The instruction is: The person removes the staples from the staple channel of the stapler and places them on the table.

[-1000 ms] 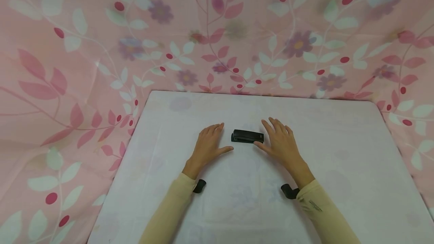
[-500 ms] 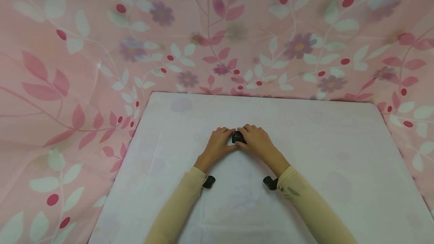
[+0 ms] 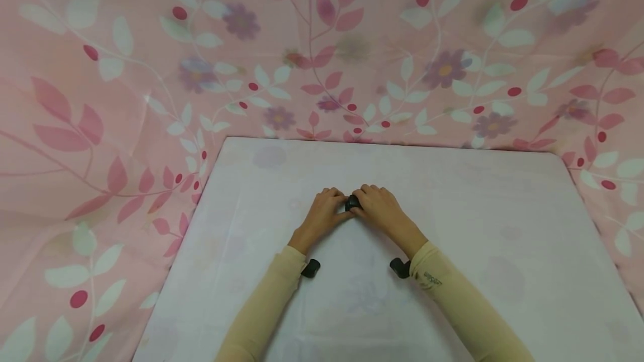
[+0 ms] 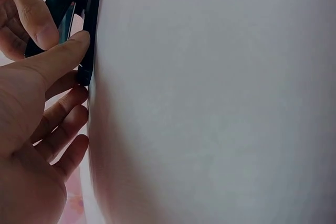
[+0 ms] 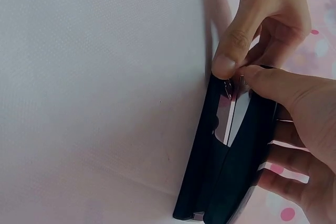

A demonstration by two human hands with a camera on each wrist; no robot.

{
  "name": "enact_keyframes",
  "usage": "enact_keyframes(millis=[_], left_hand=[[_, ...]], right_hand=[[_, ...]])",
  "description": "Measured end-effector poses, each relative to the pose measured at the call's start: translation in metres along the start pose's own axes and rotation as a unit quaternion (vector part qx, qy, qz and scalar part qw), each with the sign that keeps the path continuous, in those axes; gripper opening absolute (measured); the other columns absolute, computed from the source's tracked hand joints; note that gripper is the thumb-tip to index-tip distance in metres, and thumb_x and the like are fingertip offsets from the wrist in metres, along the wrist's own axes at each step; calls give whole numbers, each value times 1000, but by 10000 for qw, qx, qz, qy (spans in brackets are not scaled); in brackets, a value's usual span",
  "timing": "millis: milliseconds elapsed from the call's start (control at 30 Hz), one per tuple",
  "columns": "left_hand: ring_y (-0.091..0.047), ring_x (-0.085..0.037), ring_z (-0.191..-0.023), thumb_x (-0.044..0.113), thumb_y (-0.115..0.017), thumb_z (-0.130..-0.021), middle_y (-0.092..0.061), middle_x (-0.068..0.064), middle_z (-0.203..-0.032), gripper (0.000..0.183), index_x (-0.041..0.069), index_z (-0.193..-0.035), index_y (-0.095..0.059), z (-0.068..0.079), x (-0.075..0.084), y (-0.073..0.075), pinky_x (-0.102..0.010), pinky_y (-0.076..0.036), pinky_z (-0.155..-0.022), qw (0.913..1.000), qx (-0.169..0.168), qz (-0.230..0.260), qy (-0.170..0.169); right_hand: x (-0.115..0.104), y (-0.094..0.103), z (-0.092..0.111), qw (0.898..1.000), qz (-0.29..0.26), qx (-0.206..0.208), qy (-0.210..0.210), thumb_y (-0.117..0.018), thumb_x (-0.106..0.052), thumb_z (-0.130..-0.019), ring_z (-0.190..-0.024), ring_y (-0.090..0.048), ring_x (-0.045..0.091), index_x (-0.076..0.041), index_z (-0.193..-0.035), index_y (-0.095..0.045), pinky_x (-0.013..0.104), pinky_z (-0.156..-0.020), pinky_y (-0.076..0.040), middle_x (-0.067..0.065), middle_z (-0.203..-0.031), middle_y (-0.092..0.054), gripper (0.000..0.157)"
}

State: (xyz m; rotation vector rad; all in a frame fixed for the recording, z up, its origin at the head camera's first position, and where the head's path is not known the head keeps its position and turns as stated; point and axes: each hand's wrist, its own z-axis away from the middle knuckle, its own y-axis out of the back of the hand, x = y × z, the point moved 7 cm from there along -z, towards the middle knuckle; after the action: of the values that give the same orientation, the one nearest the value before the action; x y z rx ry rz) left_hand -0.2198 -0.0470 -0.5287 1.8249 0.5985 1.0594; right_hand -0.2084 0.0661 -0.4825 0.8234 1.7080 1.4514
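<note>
A black stapler (image 3: 352, 203) is between my two hands at the middle of the table, mostly covered by fingers in the head view. My left hand (image 3: 322, 214) pinches the end of its base, thumb on the near side. My right hand (image 3: 384, 214) grips the upper arm, its thumb (image 5: 262, 81) close beside the left thumb (image 5: 226, 66) and its other fingers behind. The right wrist view shows the stapler's base and arm parted at this end, with a shiny metal strip (image 5: 239, 116) in the gap. The stapler's far side is hidden.
A white cloth with faint prints covers the table (image 3: 478, 211). Pink floral fabric (image 3: 302, 43) hangs behind it and along the sides. Dark wrist cameras (image 3: 399, 268) stick out inward from the light yellow sleeves (image 3: 468, 306).
Both hands have come inward from either side of the stapler and taken hold of it, the right moving left over it. During the last half second they have barely moved.
</note>
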Motion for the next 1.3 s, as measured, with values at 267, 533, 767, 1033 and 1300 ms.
enact_keyframes(millis=[267, 533, 767, 1033, 1300], left_hand=[[-57, -21, -94, 36, -75, -85, -66, -5, -103, 37, 8, -108, -75, -2, 0, -1, -35, -48, -84, 9996, -150, 228, -6], [-56, -20, -94, 36, -73, -87, -66, -4, -104, 36, 8, -108, -74, -2, 0, -1, -32, -48, -84, 9989, -288, 292, 210], [-56, -19, -93, 37, -72, -87, -65, -3, -102, 33, 8, -103, -74, -1, 4, 2, -31, -49, -83, 9992, -251, 263, 193], [-57, -18, -95, 36, -72, -87, -66, -3, -102, 33, 8, -103, -75, -1, 4, 0, -31, -50, -83, 9992, -271, 215, 188], [-58, -18, -95, 35, -73, -87, -66, -3, -103, 33, 7, -104, -74, -2, 5, 1, -30, -51, -83, 9991, -344, 152, 215]], right_hand=[[0, 2, -1, 9999, -92, -30, 64, -72, -33, -89, -94, -64, 26, -5, -112, -67, 42, -78, -53, 10, -104, -67, 37], [3, -3, -3, 9999, 43, -100, 30, -69, -37, -90, -95, -65, 25, -9, -116, -67, 41, -79, -54, 8, -107, -68, 38], [4, -2, -2, 9999, -70, -107, -36, -70, -38, -90, -95, -65, 25, -11, -116, -68, 42, -79, -54, 7, -107, -69, 37], [6, -1, 0, 9998, -90, -134, -76, -69, -40, -90, -91, -64, 24, -12, -116, -69, 40, -79, -54, 6, -107, -68, 38], [8, -1, 2, 9998, -193, -11, -111, -70, -39, -90, -91, -65, 24, -12, -115, -69, 41, -79, -55, 6, -107, -69, 37]])
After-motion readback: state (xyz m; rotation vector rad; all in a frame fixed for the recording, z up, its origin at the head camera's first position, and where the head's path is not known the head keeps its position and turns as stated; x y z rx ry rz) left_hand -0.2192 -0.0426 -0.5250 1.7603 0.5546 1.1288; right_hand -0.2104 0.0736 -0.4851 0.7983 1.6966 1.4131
